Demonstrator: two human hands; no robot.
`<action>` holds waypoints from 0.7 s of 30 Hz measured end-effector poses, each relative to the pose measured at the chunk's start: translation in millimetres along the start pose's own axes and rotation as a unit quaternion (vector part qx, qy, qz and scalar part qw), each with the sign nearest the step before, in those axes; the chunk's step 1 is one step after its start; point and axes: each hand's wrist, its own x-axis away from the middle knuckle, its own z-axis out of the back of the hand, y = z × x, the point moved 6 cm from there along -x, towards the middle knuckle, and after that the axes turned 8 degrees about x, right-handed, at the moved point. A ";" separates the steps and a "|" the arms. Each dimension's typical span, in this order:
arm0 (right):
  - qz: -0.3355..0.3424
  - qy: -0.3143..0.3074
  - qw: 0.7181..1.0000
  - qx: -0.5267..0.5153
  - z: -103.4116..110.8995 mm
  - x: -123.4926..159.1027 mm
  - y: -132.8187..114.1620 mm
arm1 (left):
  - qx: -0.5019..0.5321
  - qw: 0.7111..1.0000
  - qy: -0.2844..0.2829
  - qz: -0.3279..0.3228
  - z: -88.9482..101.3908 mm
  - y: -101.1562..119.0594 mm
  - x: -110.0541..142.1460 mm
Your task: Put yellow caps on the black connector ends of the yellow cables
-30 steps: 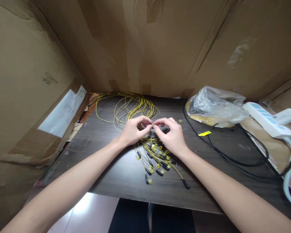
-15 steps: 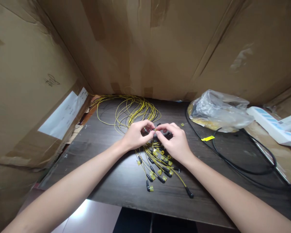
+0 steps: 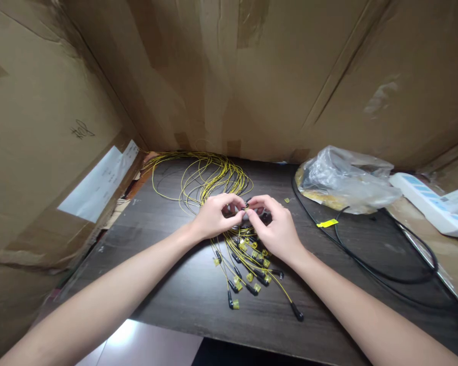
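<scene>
A bundle of thin yellow cables [image 3: 209, 175] lies coiled on the dark table [image 3: 168, 284], its black connector ends with yellow caps [image 3: 248, 269] fanned toward me. My left hand [image 3: 216, 218] and my right hand [image 3: 273, 226] meet above those ends, fingertips pinched together on one small cable connector [image 3: 246, 207]. Both hands are closed in a pinch; the part between the fingers is mostly hidden.
Cardboard walls [image 3: 252, 76] enclose the table at the back and left. A crumpled clear plastic bag [image 3: 347, 178] lies at the right, with a black cord [image 3: 385, 269] looping beside it and a white power strip [image 3: 431, 203] at the far right. A small yellow tag [image 3: 327, 222] sits on the cord.
The hands stay pinched together on the connector and have drawn slightly closer; the view has tilted a little, so everything sits lower in the frame.
</scene>
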 end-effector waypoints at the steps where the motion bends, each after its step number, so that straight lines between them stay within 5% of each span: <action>1: 0.000 -0.006 1.000 -0.009 -1.1 0.3 0.1 | -0.007 1.000 -0.001 -0.008 -0.3 1.1 0.0; 21: 0.017 -0.041 0.997 0.063 -4.6 -2.7 2.8 | -0.016 1.000 -0.004 -0.027 -1.2 5.7 0.5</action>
